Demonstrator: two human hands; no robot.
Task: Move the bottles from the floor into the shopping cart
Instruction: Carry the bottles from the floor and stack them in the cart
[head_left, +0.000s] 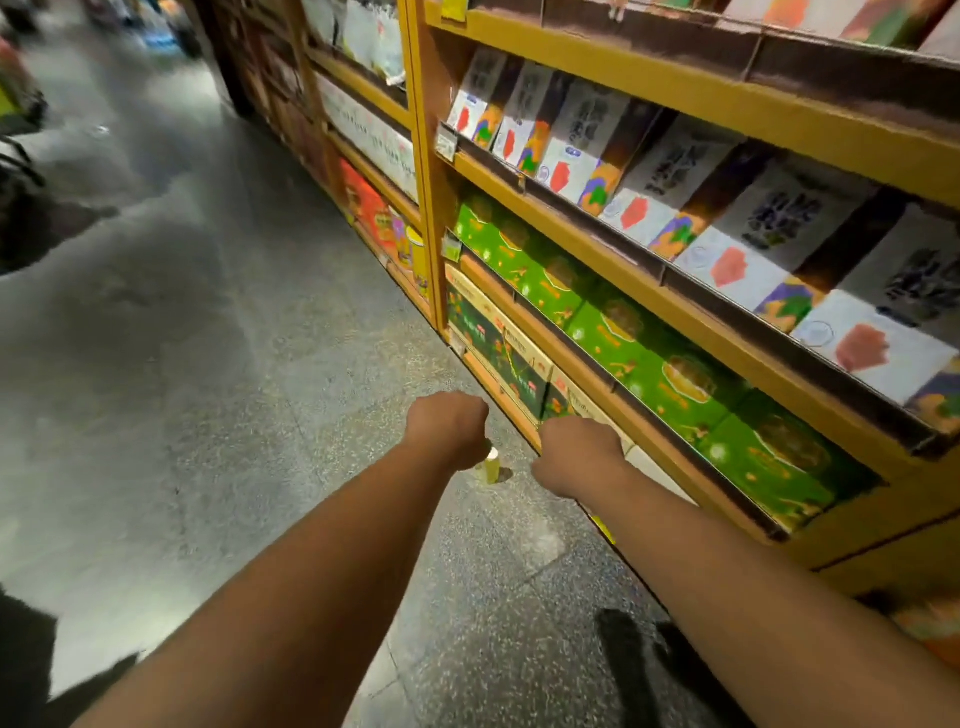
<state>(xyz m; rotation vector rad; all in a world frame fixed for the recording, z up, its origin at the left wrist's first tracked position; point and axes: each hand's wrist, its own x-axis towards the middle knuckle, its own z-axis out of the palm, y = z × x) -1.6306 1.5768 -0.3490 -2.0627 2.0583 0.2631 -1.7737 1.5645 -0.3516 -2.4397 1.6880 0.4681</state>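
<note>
Speckled grey floor (218, 415) runs down a shop aisle, and the bottle (491, 466) stands upright on it: small, yellow-green, with a pale cap. To the right of the bottle and beyond it rises a yellow shelf (727, 98). Its tiers nearest the bottle are packed with green boxes (670, 364), and the tier above those holds white and brown packs (670, 166).

Both bare arms reach forward toward the bottle. The left hand (447, 428) is just left of the bottle and a little past it, its edge close to the cap; whether it touches the cap cannot be told. The right hand (576, 457) is just right of the bottle, apart from it, in front of the lowest boxes. Only the backs of the hands show, with the fingers curled down out of sight, so it cannot be told whether either one is clenched on nothing or holding something. Far beyond the bottle, the end of the aisle is blurred.
</note>
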